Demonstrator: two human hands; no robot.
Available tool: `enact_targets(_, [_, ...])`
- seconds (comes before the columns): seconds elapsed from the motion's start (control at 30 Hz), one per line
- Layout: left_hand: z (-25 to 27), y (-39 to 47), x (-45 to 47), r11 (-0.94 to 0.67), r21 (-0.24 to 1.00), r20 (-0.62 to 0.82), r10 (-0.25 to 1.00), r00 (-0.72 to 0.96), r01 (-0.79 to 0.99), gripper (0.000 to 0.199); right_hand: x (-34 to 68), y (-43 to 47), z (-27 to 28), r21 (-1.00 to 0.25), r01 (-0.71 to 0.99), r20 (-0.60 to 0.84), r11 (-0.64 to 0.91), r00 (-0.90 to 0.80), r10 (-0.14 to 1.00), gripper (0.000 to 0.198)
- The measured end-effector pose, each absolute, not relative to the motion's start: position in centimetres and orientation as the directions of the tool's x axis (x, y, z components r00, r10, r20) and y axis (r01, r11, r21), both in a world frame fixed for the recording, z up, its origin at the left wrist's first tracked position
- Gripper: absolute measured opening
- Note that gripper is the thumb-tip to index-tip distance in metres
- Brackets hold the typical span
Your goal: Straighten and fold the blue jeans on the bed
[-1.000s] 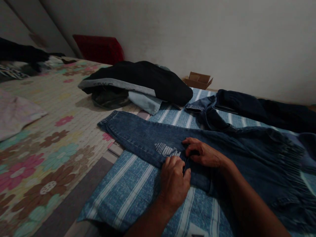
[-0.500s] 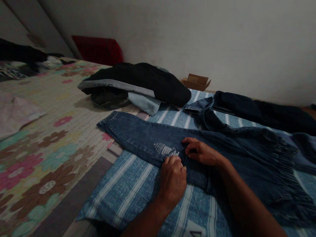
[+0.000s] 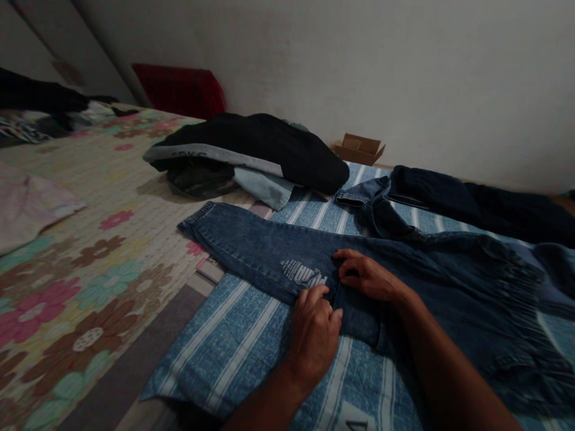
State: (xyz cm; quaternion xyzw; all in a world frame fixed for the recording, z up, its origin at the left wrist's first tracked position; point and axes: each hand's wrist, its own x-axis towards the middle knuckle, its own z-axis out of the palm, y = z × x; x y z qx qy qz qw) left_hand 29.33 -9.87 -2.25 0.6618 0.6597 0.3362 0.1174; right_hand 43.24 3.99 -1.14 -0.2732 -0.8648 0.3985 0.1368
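Observation:
A pair of blue denim pants (image 3: 269, 242) lies across the bedding, with a white print on the leg, a ribbed cuff at the left and a gathered waistband at the right. My left hand (image 3: 314, 326) rests on the near edge of the leg beside the print, its index finger stretched and its thumb apart. Just right of the print, my right hand (image 3: 368, 276) has its fingers bent onto the denim, pinching it near a seam or pocket edge. The fingertips partly hide that spot.
Beneath the pants is a blue striped cloth (image 3: 251, 335), with a floral bedspread (image 3: 144, 239) to the left. Behind them sits a black garment heap (image 3: 256, 140). Dark folded clothes (image 3: 476, 200) lie at the back right. A cardboard box (image 3: 357, 149) stands by the wall; a pink cloth (image 3: 31, 206) is far left.
My left hand's fingers have loosened and spread slightly, the index finger straightening over the print's edge. My right hand and the pants look almost the same.

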Motion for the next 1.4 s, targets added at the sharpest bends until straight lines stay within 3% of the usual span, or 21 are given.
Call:
enact_targets(0.47, [-2.5,-10.1,29.1,-0.141,0.538,0.322,0.946,-0.048,0.831,0.021,43.2,4.0,-0.9,-0.747,0.36,0.027,0.558,-0.823,0.568,0.009])
enact_targets(0.77, [-2.9,-10.2,29.0,-0.151,0.535,0.344,0.938,-0.051,0.832,0.018,42.7,3.0,0.3,-0.669,0.358,-0.062,0.651,-0.9,0.432,0.024])
enact_targets(0.9, [-2.9,-10.2,29.0,-0.151,0.53,0.35,0.935,-0.053,0.835,0.018,42.3,2.8,0.3,-0.619,0.383,-0.084,0.686,-0.9,0.427,0.021])
enact_targets(1.4, [-3.1,-10.2,29.0,-0.174,0.515,0.389,0.92,-0.048,0.839,0.019,42.3,2.8,0.4,-0.617,0.359,-0.08,0.7,-0.914,0.398,0.013])
